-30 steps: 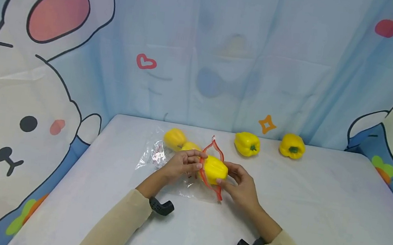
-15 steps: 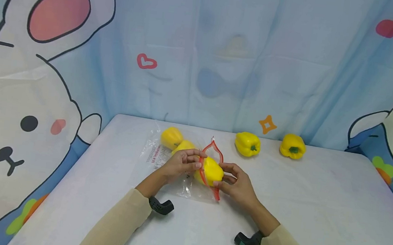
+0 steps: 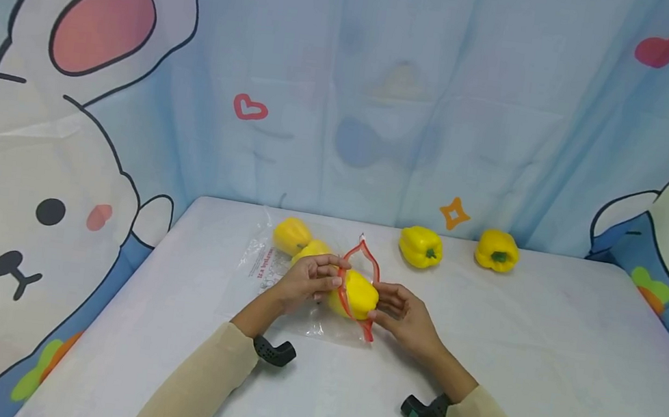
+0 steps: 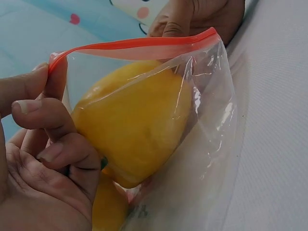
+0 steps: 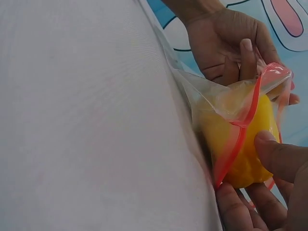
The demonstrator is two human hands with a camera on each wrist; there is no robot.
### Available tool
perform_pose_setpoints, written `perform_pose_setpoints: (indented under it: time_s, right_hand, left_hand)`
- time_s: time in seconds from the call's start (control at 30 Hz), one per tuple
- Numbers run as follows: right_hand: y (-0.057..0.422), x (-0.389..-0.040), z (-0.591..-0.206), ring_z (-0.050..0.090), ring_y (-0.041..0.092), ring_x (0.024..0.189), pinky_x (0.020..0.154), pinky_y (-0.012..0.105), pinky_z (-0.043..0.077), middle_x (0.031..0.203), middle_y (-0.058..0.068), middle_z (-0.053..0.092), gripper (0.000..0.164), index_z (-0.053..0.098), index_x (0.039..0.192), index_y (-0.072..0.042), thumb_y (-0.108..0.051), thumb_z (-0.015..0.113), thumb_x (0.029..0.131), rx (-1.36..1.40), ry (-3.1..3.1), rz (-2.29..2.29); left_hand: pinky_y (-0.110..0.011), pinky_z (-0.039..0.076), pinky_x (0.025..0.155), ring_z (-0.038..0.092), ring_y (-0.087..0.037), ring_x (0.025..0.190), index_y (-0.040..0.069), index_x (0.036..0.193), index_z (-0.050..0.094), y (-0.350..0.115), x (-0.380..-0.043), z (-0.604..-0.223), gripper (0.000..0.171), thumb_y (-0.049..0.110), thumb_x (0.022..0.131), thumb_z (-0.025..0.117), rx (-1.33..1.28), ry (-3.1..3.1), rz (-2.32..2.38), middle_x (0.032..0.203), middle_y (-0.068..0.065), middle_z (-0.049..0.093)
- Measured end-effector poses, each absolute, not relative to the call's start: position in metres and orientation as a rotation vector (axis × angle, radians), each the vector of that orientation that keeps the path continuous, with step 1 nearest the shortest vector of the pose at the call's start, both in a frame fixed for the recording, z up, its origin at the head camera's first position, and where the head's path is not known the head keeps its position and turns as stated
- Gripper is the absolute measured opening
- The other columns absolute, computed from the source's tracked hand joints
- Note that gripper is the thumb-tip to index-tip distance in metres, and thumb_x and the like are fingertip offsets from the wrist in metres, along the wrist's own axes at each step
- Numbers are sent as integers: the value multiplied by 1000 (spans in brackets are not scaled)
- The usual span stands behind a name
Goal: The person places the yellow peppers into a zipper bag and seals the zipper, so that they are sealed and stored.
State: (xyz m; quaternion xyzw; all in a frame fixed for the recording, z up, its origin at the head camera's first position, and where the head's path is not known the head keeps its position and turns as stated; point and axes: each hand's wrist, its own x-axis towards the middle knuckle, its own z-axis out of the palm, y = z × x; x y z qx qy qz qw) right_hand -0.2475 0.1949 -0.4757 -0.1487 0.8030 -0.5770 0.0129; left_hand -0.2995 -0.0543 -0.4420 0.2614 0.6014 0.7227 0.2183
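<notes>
Yellow bell pepper, in mouth of red-zip clear bag.
Left hand pinches bag's rim; right hand clasps pepper between thumb and fingers; two loose bell peppers beyond right hand.

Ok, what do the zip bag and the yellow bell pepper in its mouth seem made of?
The zip bag looks like thin, glossy plastic film: it is see-through, creased and glinting. Its red zip strip is probably plastic too, with a sheen. The yellow bell pepper is smooth and shiny: real or moulded plastic, I can't tell.
</notes>
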Motion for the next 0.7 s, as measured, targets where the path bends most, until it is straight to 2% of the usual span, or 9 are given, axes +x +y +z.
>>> perform_pose_setpoints:
  time_s: [0.1, 0.33, 0.43, 0.7]
  right_hand:
    - [193, -247, -476, 62, 32, 120, 96, 25, 52, 132, 17, 62, 55, 53, 133, -6, -22, 77, 86, -433, 2505, -1819]
    - [181, -243, -470, 65, 31, 115, 99, 39, 51, 126, 16, 66, 51, 57, 128, -5, -20, 79, 84, -394, 2601, -1837]
    - [176, -242, -470, 65, 31, 114, 99, 41, 51, 126, 16, 66, 50, 58, 127, -5, -18, 79, 84, -354, 2673, -1827]
    - [164, -243, -471, 67, 29, 113, 94, 35, 54, 131, 12, 64, 49, 58, 128, -7, -16, 78, 85, -208, 2713, -1847]
  left_hand:
    - [-17, 33, 47, 38, -5, 49, -10, 132, 48, -55, -300, -443, 38, 2, 97, 56, 730, 1668, 1989, 82, 11, 68]
    - [-15, 33, 44, 37, -3, 44, -6, 129, 51, -56, -301, -445, 43, 16, 96, 65, 747, 1655, 1960, 82, 10, 69]
    - [-15, 34, 44, 37, -4, 44, -5, 129, 50, -57, -302, -446, 42, 16, 96, 63, 762, 1651, 1955, 82, 10, 69]
    - [-14, 35, 44, 38, -3, 44, -8, 129, 49, -56, -301, -446, 39, 11, 97, 59, 786, 1621, 1960, 81, 10, 67]
